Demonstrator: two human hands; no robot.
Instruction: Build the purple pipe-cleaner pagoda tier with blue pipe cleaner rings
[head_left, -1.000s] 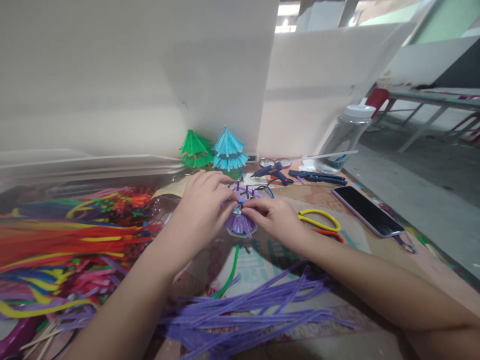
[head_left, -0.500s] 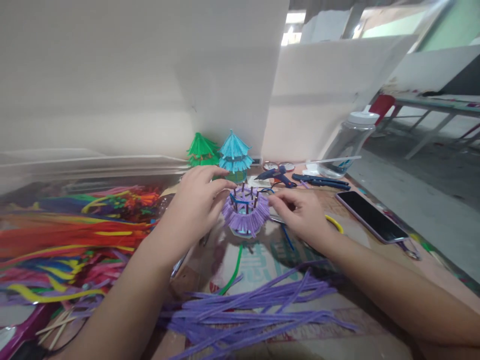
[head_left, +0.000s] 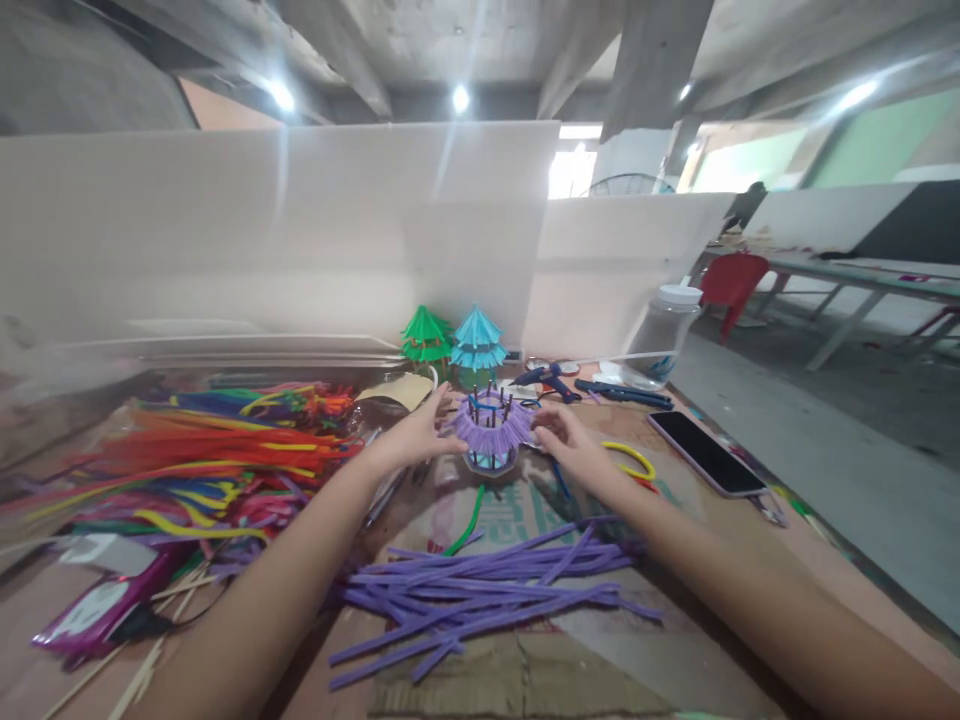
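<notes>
Between my hands stands a small pavilion model (head_left: 493, 432) with a purple pipe-cleaner skirt roof, dark upright sticks and a blue strip among them. My left hand (head_left: 421, 432) is at its left side, thumb and fingers apart, the fingertips at the roof's edge. On the right side my right hand (head_left: 576, 445) has loosely bent fingers with a gap between them, close to the purple fringe. I cannot tell whether either hand touches it. Purple pipe cleaners (head_left: 487, 590) lie in a loose pile in front, near a green pipe cleaner (head_left: 471, 520).
Green (head_left: 426, 335) and blue (head_left: 478, 340) pavilion models stand behind. A glue gun (head_left: 551, 380), a bottle (head_left: 664, 335) and a phone (head_left: 709, 453) are to the right. Coloured pipe cleaners (head_left: 225, 445) and a purple packet (head_left: 112, 600) lie left. A white partition (head_left: 300, 240) borders the back.
The view has tilted up, showing more ceiling. My left hand has lowered from above the model's left edge to beside it, fingers spread. My right hand stays at the right side.
</notes>
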